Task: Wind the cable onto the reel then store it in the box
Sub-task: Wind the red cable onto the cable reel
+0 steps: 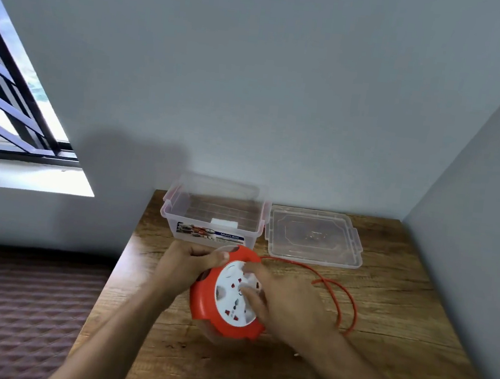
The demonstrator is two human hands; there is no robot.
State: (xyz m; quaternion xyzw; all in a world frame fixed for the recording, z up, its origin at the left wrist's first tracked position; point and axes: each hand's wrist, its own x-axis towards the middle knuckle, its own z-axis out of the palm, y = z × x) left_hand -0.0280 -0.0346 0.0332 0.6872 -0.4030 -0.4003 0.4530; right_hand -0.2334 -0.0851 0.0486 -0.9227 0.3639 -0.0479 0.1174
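- The reel (228,296), orange with a white socket face, sits just below the middle of the frame, tilted on its edge on the wooden bench (380,344) so its face turns up toward the person.
- The left hand (185,267) holds the reel's upper left rim, fingers clenched around the orange edge, apparently to keep the housing steady.
- The right hand (285,302) lies across the white face, its fingers (249,295) pressed onto the centre; it looks placed to turn the inner drum, though whether they grip a knob cannot be told.
- The cable (340,302) leaves the reel's top and loops loosely over the bench to the right of the hands, so a good length is not yet wound in.
- The box (211,216), clear plastic and open, stands just behind the reel against the wall, close enough for a short lift.
- Its lid (315,237) lies flat beside it on the right, out of the way of the opening.
- Judged from this, winding is under way and storing is still to come.
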